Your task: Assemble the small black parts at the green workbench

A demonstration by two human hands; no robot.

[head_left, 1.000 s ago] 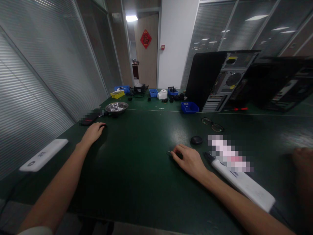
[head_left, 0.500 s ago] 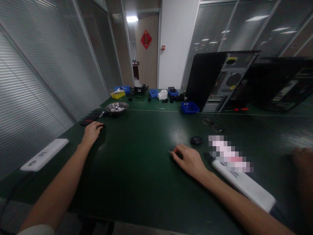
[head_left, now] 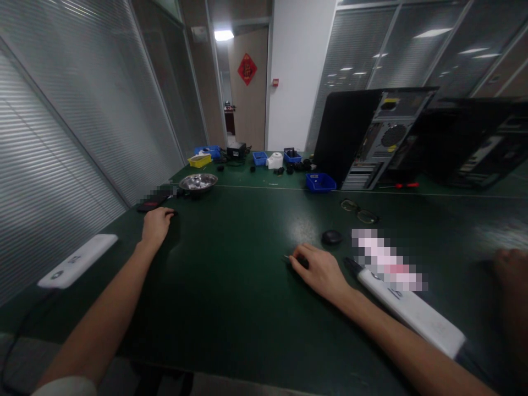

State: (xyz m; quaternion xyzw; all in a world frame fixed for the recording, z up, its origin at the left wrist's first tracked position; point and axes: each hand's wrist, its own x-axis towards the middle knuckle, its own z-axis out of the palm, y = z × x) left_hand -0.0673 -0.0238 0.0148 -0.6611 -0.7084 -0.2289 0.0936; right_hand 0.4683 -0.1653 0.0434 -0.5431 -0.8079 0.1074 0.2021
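The right hand (head_left: 324,270) lies palm-down on the green table (head_left: 231,275), its curled fingers closed on one small dark part (head_left: 302,262); one round black puck (head_left: 331,237) and one white tool (head_left: 408,311) lie just beside it. The left hand (head_left: 155,224) rests far out, fingertips on a second small black piece (head_left: 174,213), whether gripping I cannot tell. Beyond stand one metal bowl (head_left: 198,181), four blue bins (head_left: 317,181) and one yellow bin (head_left: 199,160).

hidden: small dark thing (head_left: 302,262) mostly under right hand (head_left: 319,270) | blurred: patch (head_left: 388,258) above the white device (head_left: 410,312) | cut by right edge: another person's hand (head_left: 509,267) | bowl (head_left: 198,182) contents too small to tell
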